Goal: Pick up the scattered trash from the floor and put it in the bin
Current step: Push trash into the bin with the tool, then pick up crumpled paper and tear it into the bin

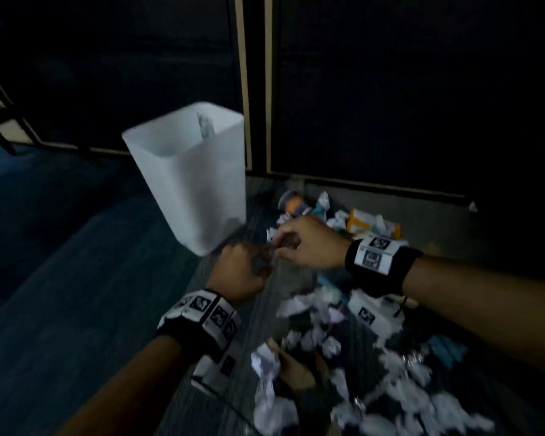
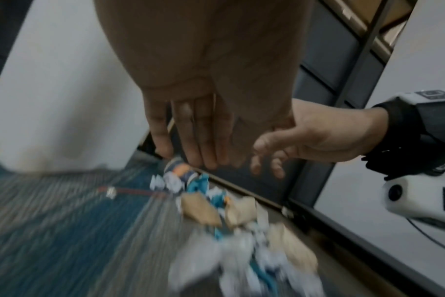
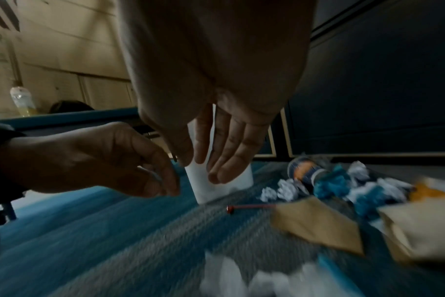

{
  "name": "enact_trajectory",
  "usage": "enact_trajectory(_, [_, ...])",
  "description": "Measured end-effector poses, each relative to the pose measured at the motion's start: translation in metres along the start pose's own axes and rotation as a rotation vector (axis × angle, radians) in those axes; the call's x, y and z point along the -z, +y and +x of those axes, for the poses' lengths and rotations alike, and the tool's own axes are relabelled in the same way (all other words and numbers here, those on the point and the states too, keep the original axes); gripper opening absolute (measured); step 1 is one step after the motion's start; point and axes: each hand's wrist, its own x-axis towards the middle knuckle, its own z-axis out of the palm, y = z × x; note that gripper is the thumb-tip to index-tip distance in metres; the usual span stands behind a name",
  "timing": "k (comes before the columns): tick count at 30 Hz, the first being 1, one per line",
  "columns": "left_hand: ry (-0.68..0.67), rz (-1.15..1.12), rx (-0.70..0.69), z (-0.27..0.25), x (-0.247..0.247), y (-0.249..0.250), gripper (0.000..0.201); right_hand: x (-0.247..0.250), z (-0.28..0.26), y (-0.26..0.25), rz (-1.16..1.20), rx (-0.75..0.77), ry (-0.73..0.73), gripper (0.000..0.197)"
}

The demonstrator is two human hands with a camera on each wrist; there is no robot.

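Note:
The white bin (image 1: 183, 177) stands upright on the carpet, left of the trash pile. Both hands hover close together just right of its base. My left hand (image 1: 258, 265) hangs with relaxed fingers (image 2: 198, 148) and nothing visible in it. My right hand (image 1: 283, 247) is beside it, fingers (image 3: 226, 158) straight and empty. Below them lie crumpled white paper (image 1: 266, 363), an orange and blue can (image 1: 293, 204), brown paper bags (image 3: 318, 225), teal scraps (image 3: 330, 184) and a thin red stick (image 3: 252, 207). Motion blur hides small detail.
Dark cabinet doors (image 1: 390, 89) with light edges close off the back, right behind the bin and pile. Blue and grey striped carpet (image 1: 60, 294) spreads to the left. A black frame's legs (image 1: 0, 121) stand far left. An orange box (image 1: 368, 223) lies at the pile's back.

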Motion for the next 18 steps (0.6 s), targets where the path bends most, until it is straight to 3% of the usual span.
enact_trajectory(3, [-0.172,-0.027,-0.04,-0.023,-0.021,0.0,0.006,-0.011,-0.035,0.017,-0.052,-0.046,-0.109,0.016])
enact_trajectory(8, [-0.413,-0.062,-0.06,-0.059,-0.054,-0.001,0.011,-0.036,-0.092,0.039,-0.004,-0.155,-0.342,0.017])
enact_trajectory(13, [-0.644,-0.054,-0.084,-0.088,-0.089,0.01,0.009,-0.065,-0.14,0.055,-0.098,-0.12,-0.512,0.016])
enact_trajectory(18, [-0.813,0.193,-0.07,-0.112,-0.113,0.017,0.041,-0.1,-0.172,0.068,-0.306,-0.001,-0.723,0.033])
